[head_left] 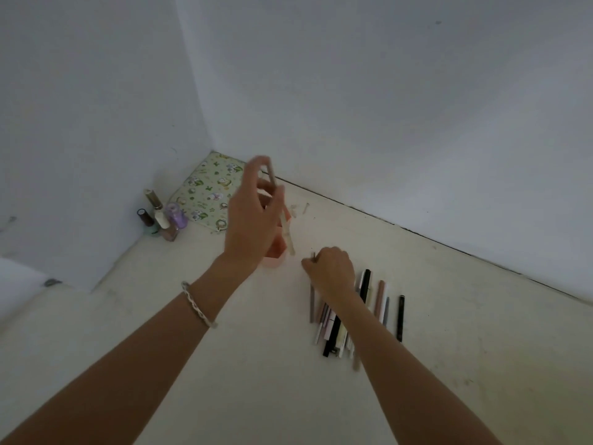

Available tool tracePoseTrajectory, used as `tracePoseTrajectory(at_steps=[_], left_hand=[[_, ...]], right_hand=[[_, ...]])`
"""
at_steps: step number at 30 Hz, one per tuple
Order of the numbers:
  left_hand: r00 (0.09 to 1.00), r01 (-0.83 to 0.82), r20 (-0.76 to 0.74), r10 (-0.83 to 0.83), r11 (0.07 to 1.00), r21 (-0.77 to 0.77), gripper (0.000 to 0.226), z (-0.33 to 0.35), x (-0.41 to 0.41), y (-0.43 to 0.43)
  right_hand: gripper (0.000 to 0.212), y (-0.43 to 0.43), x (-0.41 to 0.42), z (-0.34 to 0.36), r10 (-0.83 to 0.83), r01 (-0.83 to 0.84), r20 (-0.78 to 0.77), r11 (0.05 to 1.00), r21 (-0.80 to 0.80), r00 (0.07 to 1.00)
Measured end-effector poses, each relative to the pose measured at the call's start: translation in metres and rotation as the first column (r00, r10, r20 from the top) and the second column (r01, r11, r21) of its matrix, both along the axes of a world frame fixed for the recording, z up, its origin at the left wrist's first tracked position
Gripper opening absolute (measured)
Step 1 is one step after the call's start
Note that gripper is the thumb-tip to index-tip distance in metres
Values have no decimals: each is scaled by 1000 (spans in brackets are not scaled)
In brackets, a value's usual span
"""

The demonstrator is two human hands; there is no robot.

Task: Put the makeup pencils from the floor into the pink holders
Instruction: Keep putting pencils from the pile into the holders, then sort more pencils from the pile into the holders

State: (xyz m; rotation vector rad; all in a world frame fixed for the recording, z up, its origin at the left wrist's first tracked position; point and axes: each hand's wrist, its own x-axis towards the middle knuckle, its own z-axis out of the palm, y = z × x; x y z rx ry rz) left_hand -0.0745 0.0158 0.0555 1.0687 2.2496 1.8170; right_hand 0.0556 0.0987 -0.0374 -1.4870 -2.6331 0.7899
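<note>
In the head view, the left hand [253, 216] was held above the pink holder [275, 255]. Its fingers were curled round a pale pencil [286, 226], which was kept nearly upright with its lower end close by the holder's rim. The holder was largely hidden behind that hand, so its contents could not be told.

The right hand [332, 271] was set at the far end of the pencil pile [364, 316] on the floor [224, 364]. Its fingers were closed on a grey pencil [313, 255], of which only the tip was shown.

For a clean drop, the pale pencil would best be steadied vertical and centred over the opening before being released.

Nail polish bottles [160, 216] and a patterned mat [205, 194] were placed by the wall corner, well apart from the pile. Nothing was seen to block the short path from pile to holder, though the left hand was blurred.
</note>
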Motion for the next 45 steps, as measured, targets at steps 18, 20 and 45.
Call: tracePoseTrajectory(at_steps=[18, 20, 45], left_hand=[[886, -288, -420, 196, 942, -170, 31, -15, -70, -33], [908, -257, -375, 185, 954, -153, 34, -8, -73, -33], [956, 275, 201, -213, 417, -866, 25, -100, 110, 37]], right_hand=[[24, -2, -54, 89, -60, 166, -921, 986, 6, 386], [24, -9, -69, 94, 14, 146, -921, 986, 77, 388], [36, 51, 48, 36, -226, 281, -697, 959, -37, 681]])
